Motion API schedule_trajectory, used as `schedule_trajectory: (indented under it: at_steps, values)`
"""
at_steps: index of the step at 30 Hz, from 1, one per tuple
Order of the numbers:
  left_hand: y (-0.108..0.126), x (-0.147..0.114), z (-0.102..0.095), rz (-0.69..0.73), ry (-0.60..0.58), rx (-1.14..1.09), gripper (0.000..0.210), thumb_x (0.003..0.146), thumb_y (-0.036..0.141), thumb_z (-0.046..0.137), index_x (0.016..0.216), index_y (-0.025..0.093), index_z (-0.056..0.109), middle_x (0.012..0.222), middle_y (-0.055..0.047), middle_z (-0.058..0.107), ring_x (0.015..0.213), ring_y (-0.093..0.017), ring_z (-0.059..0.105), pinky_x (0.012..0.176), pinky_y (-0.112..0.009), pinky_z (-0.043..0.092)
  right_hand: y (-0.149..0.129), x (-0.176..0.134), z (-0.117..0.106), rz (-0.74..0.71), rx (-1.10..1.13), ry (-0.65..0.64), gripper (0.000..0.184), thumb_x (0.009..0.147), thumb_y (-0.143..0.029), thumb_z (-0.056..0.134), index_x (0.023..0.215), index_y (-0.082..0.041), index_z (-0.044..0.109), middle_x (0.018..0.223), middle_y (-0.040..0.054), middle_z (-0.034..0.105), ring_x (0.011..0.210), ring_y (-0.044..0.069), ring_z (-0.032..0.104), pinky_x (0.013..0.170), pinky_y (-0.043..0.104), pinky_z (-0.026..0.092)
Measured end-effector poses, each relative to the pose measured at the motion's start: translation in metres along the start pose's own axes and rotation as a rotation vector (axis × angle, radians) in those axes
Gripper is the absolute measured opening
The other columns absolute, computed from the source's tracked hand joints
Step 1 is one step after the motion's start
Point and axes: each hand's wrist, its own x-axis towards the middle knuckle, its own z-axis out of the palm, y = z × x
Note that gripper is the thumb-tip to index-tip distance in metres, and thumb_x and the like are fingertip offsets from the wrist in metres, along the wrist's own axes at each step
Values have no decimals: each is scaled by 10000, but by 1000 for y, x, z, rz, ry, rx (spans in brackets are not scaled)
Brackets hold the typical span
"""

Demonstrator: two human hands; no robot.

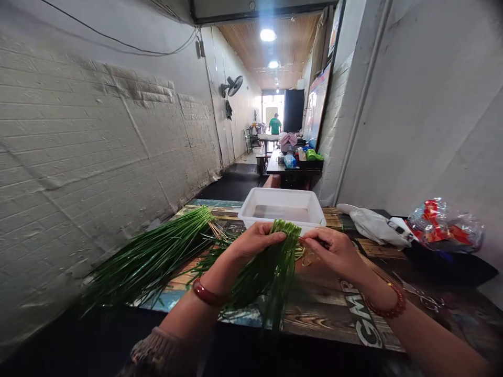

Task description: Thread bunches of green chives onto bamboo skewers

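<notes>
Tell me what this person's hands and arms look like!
The left hand wears no glove; below it are a smooth, shiny reddish-brown bangle and a ribbed, greyish-brown sleeve cuff. The right hand is gloveless too, with a red beaded bracelet. No sleeve shows on that arm.

It is long and thin in here, with a bright opening [271, 98] at the far end.
On the left is a bumpy white brick wall [98, 131], and farther back a black fan [236, 85] sticks out of a smooth white wall [218, 68]. Round lights [268, 35] shine in the brown ceiling [236, 32]. On the right, a pipe [361, 110] runs up by a plain gray wall [428, 120]. The floor [231, 183] looks dark beside the back table [274, 168].
</notes>
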Motion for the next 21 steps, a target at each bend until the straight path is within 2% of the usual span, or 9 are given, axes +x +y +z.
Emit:
schedule_trajectory:
  at_steps: [6,11,14,15,17,19,21]
  values:
    - [2,1,1,-31,1,20,369,748,428,742,936,111,730,842,-69,726,711,-129,618,703,-257,465,-5,-3,-8,28,78,-94,211,945,-304,503,896,-213,688,886,32,718,809,183,665,738,292,490]
    - [17,6,-1,-62,-43,42,352,734,415,752,892,103,711,799,-62,715,664,-121,613,673,-262,475,-15,-4,-14,275,377,-248,252,908,-408,548,886,-191,674,734,0,660,520,104,576,492,224,433]
    - [29,15,-2,10,-1,141,366,750,418,725,939,106,697,860,-77,717,701,-136,618,688,-278,482,-18,2,-7,378,498,-132,281,869,-444,585,842,-176,666,650,-12,613,509,92,533,471,209,406]
    - [31,18,-3,68,64,220,371,752,406,719,977,113,689,905,-82,717,752,-150,625,716,-288,485,-17,4,-2,396,521,-76,297,862,-457,586,837,-172,666,630,-16,595,500,88,511,465,207,394]
    - [31,22,-4,208,306,445,360,754,361,706,1030,133,668,996,-88,704,883,-185,623,789,-316,480,-14,10,9,411,574,20,329,841,-484,595,824,-163,665,607,-24,564,479,78,467,449,204,361]
    - [23,22,-3,333,604,705,279,772,314,675,995,147,653,1008,-86,684,954,-208,604,831,-343,465,-11,15,21,431,664,92,348,804,-504,623,795,-157,651,600,-31,543,465,67,431,437,201,324]
    - [12,17,2,412,783,947,160,806,285,632,906,160,630,942,-72,664,932,-212,592,827,-357,455,-8,18,33,484,786,143,363,762,-522,654,784,-160,631,602,-40,524,454,60,402,421,197,289]
